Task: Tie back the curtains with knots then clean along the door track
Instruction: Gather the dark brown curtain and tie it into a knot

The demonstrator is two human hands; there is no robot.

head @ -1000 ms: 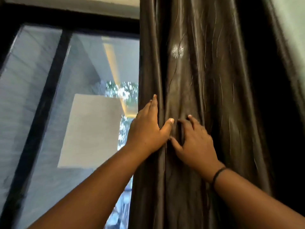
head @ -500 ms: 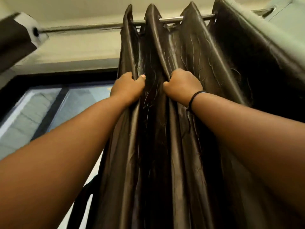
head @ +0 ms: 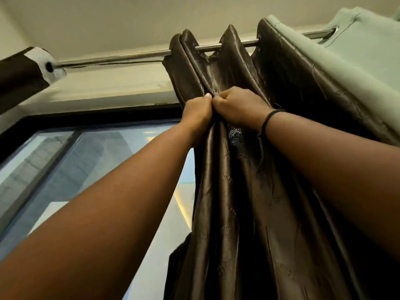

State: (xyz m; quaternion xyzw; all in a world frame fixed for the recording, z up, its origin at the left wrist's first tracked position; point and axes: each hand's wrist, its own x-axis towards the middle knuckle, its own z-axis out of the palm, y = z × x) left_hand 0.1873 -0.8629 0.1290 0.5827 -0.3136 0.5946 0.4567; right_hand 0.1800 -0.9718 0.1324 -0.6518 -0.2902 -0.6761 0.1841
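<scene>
Fists now touching, closer than half a second ago: left hand and right hand clenched on curtain folds near 12 o'clock, bunching for the knot.

A plain cream ceiling fills the top of the frame, meeting a pale off-white wall band that runs across the upper left. Below it, a large glass pane in a black frame takes up the left and centre, crossed by a dark upright bar. The glass shows grey-blue surfaces with a slanting yellow streak of light in the middle.
</scene>
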